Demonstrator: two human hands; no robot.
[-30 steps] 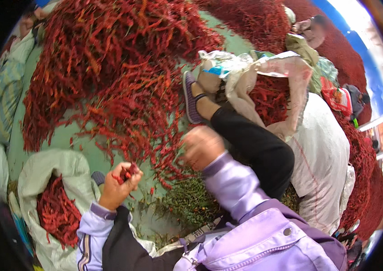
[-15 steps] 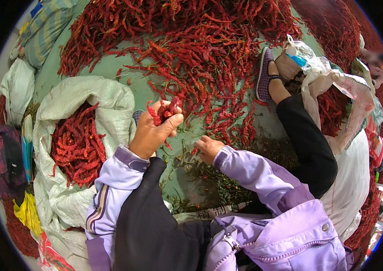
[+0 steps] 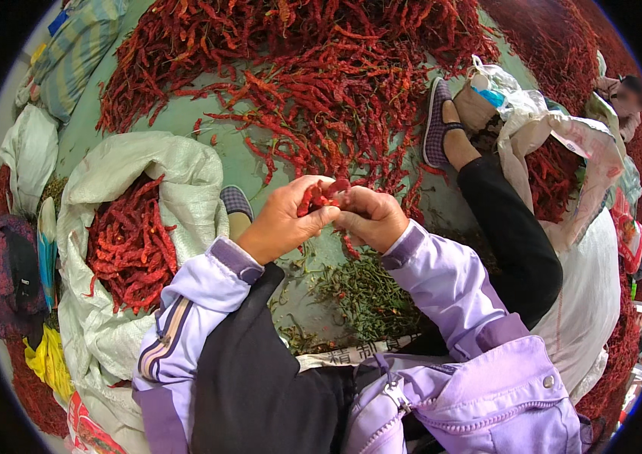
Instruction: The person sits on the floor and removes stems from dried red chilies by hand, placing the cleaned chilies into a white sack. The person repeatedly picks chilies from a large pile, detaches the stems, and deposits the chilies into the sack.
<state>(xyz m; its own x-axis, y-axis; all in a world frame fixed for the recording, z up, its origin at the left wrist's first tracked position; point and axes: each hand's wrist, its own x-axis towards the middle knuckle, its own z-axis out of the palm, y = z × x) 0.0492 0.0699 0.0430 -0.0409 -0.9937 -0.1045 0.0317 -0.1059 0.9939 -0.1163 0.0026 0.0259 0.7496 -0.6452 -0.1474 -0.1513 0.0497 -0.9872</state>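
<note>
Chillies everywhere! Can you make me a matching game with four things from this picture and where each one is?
Things:
1. Left hand
2. White sack
3. Green stems
4. Checked shoe

Places:
A. At the edge of the big chilli pile, on a stretched-out foot
B. On the person's left, open, with red chillies inside
C. On the green sheet, just under the hands
D. Pinching red chillies together with the right hand

Pairs: 1-D, 2-B, 3-C, 4-A

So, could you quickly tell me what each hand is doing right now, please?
Left hand: closed on a few red chillies, pinched between fingers and thumb.
Right hand: closed, fingers meeting the left hand's on the same chillies.
</note>
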